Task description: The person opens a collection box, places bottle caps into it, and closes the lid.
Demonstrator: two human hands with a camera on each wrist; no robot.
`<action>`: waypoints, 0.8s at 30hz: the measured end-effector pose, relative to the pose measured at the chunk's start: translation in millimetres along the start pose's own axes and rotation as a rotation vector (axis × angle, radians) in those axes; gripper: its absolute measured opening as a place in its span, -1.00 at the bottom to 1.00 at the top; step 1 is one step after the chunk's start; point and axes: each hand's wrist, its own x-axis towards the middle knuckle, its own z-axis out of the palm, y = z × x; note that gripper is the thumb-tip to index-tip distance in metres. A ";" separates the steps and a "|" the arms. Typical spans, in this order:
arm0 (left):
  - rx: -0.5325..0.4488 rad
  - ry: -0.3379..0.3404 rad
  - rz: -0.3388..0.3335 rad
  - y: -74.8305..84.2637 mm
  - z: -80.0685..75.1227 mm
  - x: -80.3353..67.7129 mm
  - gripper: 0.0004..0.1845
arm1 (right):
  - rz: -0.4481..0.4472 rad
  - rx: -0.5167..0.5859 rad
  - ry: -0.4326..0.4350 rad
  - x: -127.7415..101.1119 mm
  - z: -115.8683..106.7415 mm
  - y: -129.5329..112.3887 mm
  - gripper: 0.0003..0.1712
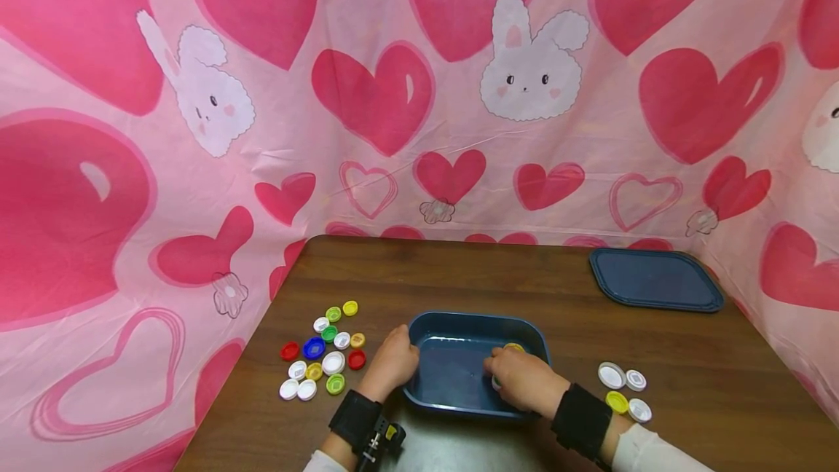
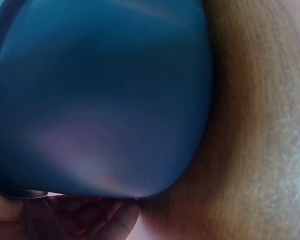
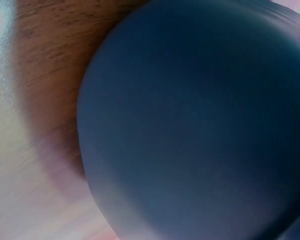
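At counter centre, our left hand [image 1: 391,363] grips the blue tub [image 1: 459,326] rim; our right hand [image 1: 521,377], inside, pinches a yellow cap [image 1: 514,347]. Jostling risks scattering adjacent caps [image 1: 321,348].

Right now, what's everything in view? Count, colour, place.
container: 1, dark blue, front centre of table.
lid: 1, dark blue, flat at far right.
left cap cluster: about 15, white, green, yellow, red, blue; left of container.
right cap group: 4, three white, one yellow; right of container.
yellow cap: 1, inside container by right hand.
table: 1, brown wood.
backdrop: pink, hearts and bunnies.
left hand: grips container's left rim.
right hand: inside container, fingers curled over caps.
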 end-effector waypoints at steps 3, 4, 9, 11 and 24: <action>0.002 0.000 0.005 0.1 0.0 0.4 -0.47 | -0.010 -0.008 -0.003 0.8 1.0 0.7 -0.85; 0.003 0.000 0.006 -0.1 0.1 0.5 -0.47 | -0.012 -0.009 -0.005 1.1 1.5 1.0 -0.85; -0.005 -0.009 -0.011 -0.4 -0.1 1.3 -0.46 | -0.017 -0.010 -0.002 0.8 2.4 2.1 -0.83; -0.006 -0.012 -0.014 -0.5 -0.2 1.6 -0.46 | -0.018 -0.009 0.010 -1.0 0.7 1.7 -0.82; -0.004 -0.010 -0.023 -2.5 1.3 1.8 -0.46 | 0.062 0.090 0.145 -23.8 -39.9 21.7 -0.70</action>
